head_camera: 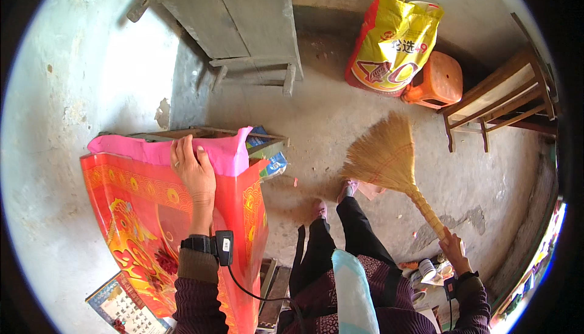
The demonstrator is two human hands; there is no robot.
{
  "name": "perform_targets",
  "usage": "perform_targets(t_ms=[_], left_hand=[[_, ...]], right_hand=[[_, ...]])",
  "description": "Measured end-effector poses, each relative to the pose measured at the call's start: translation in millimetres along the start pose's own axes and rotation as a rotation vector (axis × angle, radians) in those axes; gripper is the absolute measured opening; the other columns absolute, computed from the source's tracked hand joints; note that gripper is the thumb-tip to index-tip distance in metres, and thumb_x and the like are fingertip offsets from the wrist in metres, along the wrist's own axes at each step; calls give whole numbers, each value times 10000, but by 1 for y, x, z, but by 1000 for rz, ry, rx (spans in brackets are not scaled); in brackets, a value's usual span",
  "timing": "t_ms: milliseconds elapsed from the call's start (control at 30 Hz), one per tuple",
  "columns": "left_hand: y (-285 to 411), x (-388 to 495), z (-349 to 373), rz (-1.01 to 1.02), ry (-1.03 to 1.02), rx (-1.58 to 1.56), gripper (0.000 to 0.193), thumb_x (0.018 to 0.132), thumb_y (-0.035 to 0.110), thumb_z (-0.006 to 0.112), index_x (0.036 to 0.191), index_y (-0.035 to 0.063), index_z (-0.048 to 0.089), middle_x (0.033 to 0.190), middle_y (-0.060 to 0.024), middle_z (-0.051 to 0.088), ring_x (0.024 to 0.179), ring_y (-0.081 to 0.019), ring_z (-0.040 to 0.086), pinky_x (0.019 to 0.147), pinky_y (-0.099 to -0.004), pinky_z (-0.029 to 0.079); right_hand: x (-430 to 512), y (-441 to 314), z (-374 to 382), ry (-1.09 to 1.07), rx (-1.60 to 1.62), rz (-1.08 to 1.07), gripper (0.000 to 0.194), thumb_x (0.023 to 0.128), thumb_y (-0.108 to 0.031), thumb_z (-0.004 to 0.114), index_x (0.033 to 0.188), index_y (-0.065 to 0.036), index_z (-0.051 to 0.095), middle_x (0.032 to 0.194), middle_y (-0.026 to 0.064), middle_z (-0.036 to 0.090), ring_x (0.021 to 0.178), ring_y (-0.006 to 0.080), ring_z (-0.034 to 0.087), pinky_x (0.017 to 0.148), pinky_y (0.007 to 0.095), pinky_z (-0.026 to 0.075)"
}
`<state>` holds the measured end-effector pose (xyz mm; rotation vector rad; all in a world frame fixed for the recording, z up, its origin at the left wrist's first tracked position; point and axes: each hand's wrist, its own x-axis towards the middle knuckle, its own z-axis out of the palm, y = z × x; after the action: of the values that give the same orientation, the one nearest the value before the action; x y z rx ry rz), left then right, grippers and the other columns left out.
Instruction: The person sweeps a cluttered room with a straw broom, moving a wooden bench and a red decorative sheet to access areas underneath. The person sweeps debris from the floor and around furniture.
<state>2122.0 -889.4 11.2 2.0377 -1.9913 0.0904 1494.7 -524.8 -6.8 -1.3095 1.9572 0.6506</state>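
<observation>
A straw broom [388, 151] with a bound handle slants across the right half of the view, its fan-shaped bristles near the floor in front of the shoes. My right hand [454, 249] is closed around the end of its handle. My left hand [196, 170] rests with its fingers over a pink cloth [223, 151] at the edge of a piece of furniture; whether it grips the cloth I cannot tell. A shiny red and gold patterned cover [150, 215] hangs beside the cloth, under my left forearm.
A grey wooden cabinet [242, 19] stands ahead. Farther right are a yellow printed sack [388, 47], an orange plastic stool [442, 81] and a wooden chair [497, 101]. Small scraps lie on the concrete floor [319, 119]. Assorted items lie near my right arm.
</observation>
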Motion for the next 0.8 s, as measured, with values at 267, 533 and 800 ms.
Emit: perform_targets(t_ms=[267, 533, 800], left_hand=[[-5, 1, 8, 59, 74, 55, 323, 873, 205, 482, 1133, 17, 523, 1170, -160, 533, 1200, -360, 397, 1001, -492, 287], [-7, 1, 8, 33, 46, 34, 331, 878, 215, 472, 1143, 24, 526, 1172, -160, 541, 1208, -373, 392, 1010, -493, 285], [-8, 4, 10, 66, 81, 106, 315, 892, 206, 434, 1118, 20, 551, 1144, -160, 564, 1155, -368, 434, 995, -460, 326]], right_hand=[[17, -142, 65, -49, 43, -247, 557, 811, -314, 583, 1327, -189, 416, 924, 205, 563, 777, 379, 604, 673, 476, 482], [90, -232, 135, -136, -59, -286, 512, 816, -261, 563, 1306, -189, 432, 894, 221, 574, 784, 367, 606, 666, 488, 478], [33, -117, 91, -73, -33, -130, 569, 818, -266, 587, 1340, -169, 382, 904, 204, 578, 785, 377, 614, 645, 481, 486]])
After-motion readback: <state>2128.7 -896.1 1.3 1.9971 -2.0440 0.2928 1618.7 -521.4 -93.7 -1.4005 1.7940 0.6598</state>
